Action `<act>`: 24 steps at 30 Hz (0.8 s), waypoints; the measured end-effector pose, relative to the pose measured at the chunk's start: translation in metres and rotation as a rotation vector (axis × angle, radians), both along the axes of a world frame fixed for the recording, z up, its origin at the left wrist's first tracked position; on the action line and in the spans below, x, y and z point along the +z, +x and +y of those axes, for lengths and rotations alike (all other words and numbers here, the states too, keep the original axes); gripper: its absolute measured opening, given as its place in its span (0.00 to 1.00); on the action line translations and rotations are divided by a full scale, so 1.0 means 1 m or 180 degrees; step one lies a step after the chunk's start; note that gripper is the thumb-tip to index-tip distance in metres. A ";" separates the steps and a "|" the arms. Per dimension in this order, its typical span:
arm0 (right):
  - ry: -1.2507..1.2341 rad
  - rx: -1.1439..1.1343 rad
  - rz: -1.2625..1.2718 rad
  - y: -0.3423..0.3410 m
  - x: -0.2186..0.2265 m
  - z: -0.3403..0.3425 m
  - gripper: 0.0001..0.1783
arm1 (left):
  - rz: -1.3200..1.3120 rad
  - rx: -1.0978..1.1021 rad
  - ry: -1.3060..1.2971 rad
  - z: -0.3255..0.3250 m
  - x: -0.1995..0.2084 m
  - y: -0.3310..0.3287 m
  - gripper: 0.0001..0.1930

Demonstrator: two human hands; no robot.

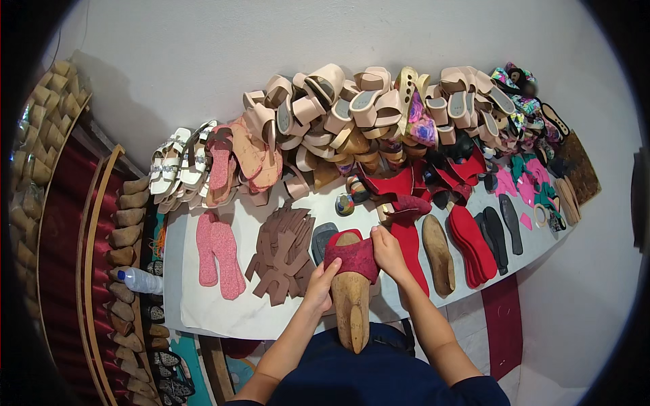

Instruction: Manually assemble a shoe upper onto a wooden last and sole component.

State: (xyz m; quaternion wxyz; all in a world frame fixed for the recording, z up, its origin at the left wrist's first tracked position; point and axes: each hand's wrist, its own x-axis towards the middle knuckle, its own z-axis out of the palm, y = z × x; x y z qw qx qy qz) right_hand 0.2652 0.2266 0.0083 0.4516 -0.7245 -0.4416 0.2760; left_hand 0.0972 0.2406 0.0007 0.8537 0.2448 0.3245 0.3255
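Note:
A wooden shoe last [352, 314] points its narrow end toward me, with a dark red patterned sandal upper [355, 256] wrapped across its front. My left hand [321, 284] grips the left side of the upper and last, thumb on top. On the other side, my right hand [391, 252] pinches the upper's right edge. Just beyond them lie a dark grey sole [323, 240] and a long red sole piece [410, 257]. A second wooden last [438, 256] rests to the right. Left of my hands is a pile of brown cut strips [283, 254].
Pink soles [220, 257] and a stack of red soles [470, 250] lie on the white table [237, 318]. A heap of beige sandals [369, 101] lines the wall. White sandals [177, 159] sit far left, near a water bottle [142, 281] and racked lasts [128, 237].

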 end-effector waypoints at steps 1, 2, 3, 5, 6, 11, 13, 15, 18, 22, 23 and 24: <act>0.0058 0.0073 0.0030 0.001 0.001 0.000 0.20 | -0.0006 -0.0006 -0.0003 0.000 -0.001 0.000 0.18; 0.0057 0.0066 0.0027 0.000 -0.002 0.001 0.20 | -0.0012 -0.0010 -0.0005 0.001 -0.001 0.000 0.18; 0.0140 0.0066 0.0107 -0.002 -0.007 0.003 0.20 | -0.0015 -0.0015 -0.0006 0.001 0.000 0.001 0.18; 0.0195 0.0091 0.0224 -0.003 -0.022 0.005 0.20 | -0.0078 -0.0053 -0.0088 0.000 0.003 0.002 0.19; 0.0198 0.0089 0.0220 -0.004 -0.034 0.007 0.20 | -0.0082 -0.0055 -0.0085 0.000 0.002 0.002 0.19; 0.0858 0.0046 0.3547 -0.023 -0.037 0.012 0.15 | -0.0138 -0.0207 -0.0333 0.000 0.002 0.000 0.21; 0.0922 0.0051 0.3939 -0.027 -0.039 0.017 0.15 | -0.0192 -0.0243 -0.0314 0.003 0.000 -0.001 0.20; 0.1005 0.0052 0.4327 -0.028 -0.043 0.019 0.16 | -0.0249 -0.0293 -0.0283 0.003 0.001 -0.002 0.20; 0.1129 0.0123 0.4337 -0.027 -0.046 0.022 0.17 | -0.0215 -0.0248 -0.0139 0.002 0.001 -0.001 0.20; 0.0678 0.0043 0.1685 -0.016 -0.034 0.015 0.20 | -0.0092 -0.0163 -0.0068 0.000 0.003 -0.003 0.21; 0.0057 0.0188 0.0610 -0.011 -0.031 0.012 0.22 | -0.0069 -0.0134 -0.0046 0.000 0.003 -0.004 0.21; 0.0054 0.0193 0.0613 -0.011 -0.029 0.012 0.22 | -0.0066 -0.0129 -0.0049 0.000 0.002 -0.004 0.21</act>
